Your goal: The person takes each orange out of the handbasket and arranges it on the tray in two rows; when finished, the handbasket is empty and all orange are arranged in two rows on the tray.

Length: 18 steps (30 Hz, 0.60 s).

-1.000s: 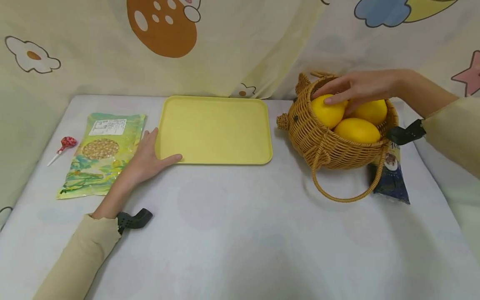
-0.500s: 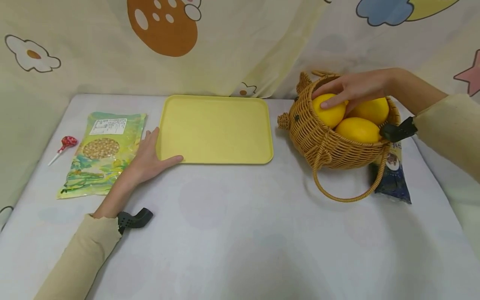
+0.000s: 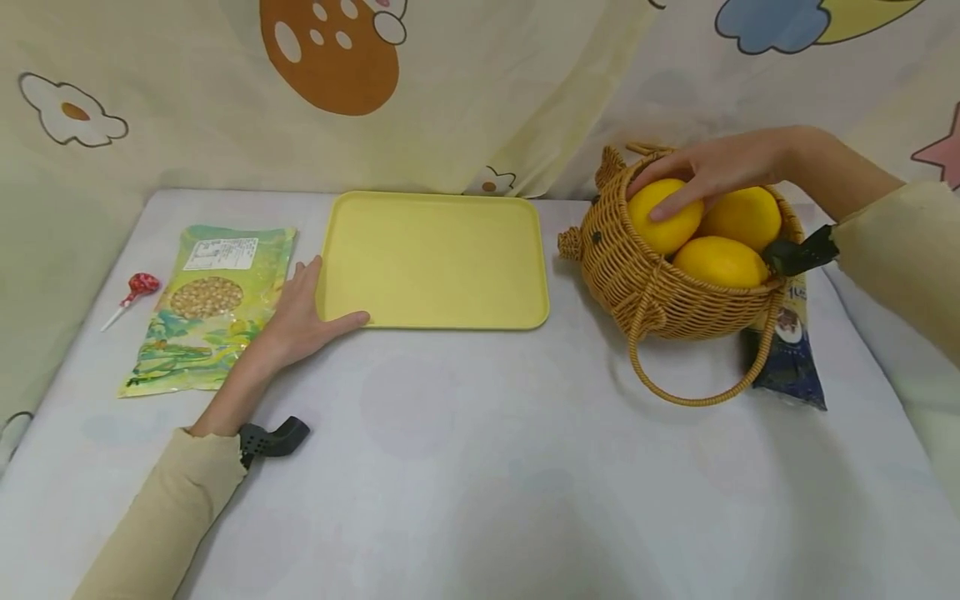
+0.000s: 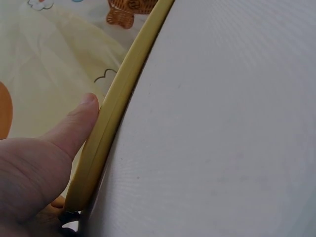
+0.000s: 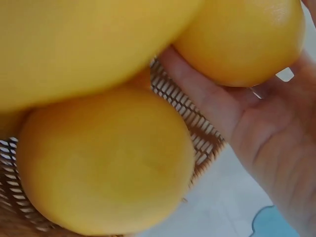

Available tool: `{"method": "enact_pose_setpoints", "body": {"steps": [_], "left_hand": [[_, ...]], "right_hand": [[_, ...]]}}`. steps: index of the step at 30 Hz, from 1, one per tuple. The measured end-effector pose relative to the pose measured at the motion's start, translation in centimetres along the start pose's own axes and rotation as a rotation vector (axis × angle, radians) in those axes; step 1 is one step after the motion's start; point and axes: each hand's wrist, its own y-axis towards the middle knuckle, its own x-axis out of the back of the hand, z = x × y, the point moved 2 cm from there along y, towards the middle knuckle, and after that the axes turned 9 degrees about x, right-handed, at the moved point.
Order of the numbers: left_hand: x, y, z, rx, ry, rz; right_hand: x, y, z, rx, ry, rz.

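In the head view, a yellow tray [image 3: 435, 262] lies on the table. My left hand [image 3: 294, 321] rests at its near left corner, fingers spread along the left side and thumb on the front rim. The left wrist view shows that thumb [image 4: 81, 118] against the tray's edge [image 4: 116, 103]. At the right, a pig-shaped wicker basket [image 3: 637, 279] holds three lemons. My right hand [image 3: 723, 171] reaches in from above and grips the leftmost lemon [image 3: 663, 229], thumb across its front. The other lemons [image 3: 720, 262] [image 3: 746, 218] lie beside it. In the right wrist view, fingers curl around one lemon [image 5: 242, 39].
Left of the tray lies a green-yellow bag of kernels [image 3: 210, 317], with a red lollipop [image 3: 141, 286] beside it. A dark blue packet [image 3: 791, 358] is partly hidden behind the basket. The basket's handle [image 3: 697, 402] hangs forward over the table. A patterned cloth [image 3: 465, 92] backs the table.
My right hand has risen slightly, and the gripped lemon sits a little higher in the basket, with the thumb lower on its front. My left hand stays at the tray corner.
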Motion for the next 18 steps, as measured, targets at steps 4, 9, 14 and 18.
{"method": "enact_pose_setpoints", "body": {"steps": [4, 9, 14, 18], "left_hand": [[0.0, 0.0, 0.0, 0.002, -0.003, 0.003], [0.1, 0.1, -0.1, -0.004, -0.002, -0.002], [0.1, 0.1, -0.1, -0.003, 0.003, -0.006], [0.0, 0.1, -0.1, -0.005, 0.003, -0.006]], "right_hand": [[0.6, -0.6, -0.2, 0.008, -0.019, 0.006], [1.8, -1.6, -0.2, 0.035, -0.022, -0.026], [3.2, -2.2, -0.1, 0.063, 0.048, -0.138], [4.0, -2.0, 0.5, 0.100, 0.067, -0.216]]}}
